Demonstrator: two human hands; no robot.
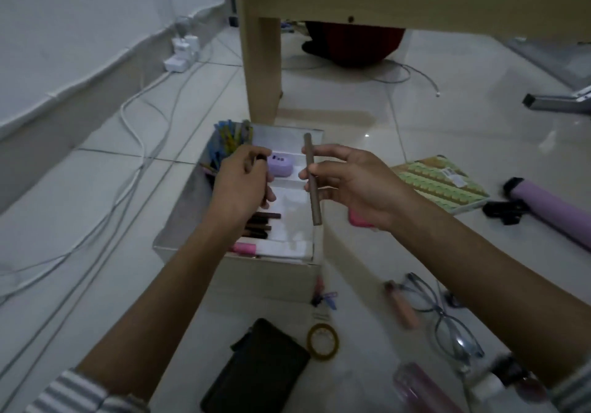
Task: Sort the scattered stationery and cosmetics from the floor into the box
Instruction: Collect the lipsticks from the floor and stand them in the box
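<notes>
One white compartmented cardboard box (236, 272) at centre, holding at least three dark brown slim pencils (260, 222), one lilac rounded plastic case (279, 166) and one pink tube (244, 248); one grey-brown slim stick (311, 185) over its 3 o'clock edge. At 6 o'clock, one black pouch (256, 368) and one yellow tape roll (323, 342); at 4 o'clock, one pair of blue-framed glasses (444, 316) and one peach tube (404, 308). At 3 o'clock, one green-patterned notebook (441, 185), one lilac cylinder (550, 211), one black clip (502, 212).

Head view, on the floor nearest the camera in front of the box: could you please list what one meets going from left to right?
dark pouch → yellow tape roll → glasses. The peach tube and the pink bottle are left out, as they overlap the glasses' span.
</notes>
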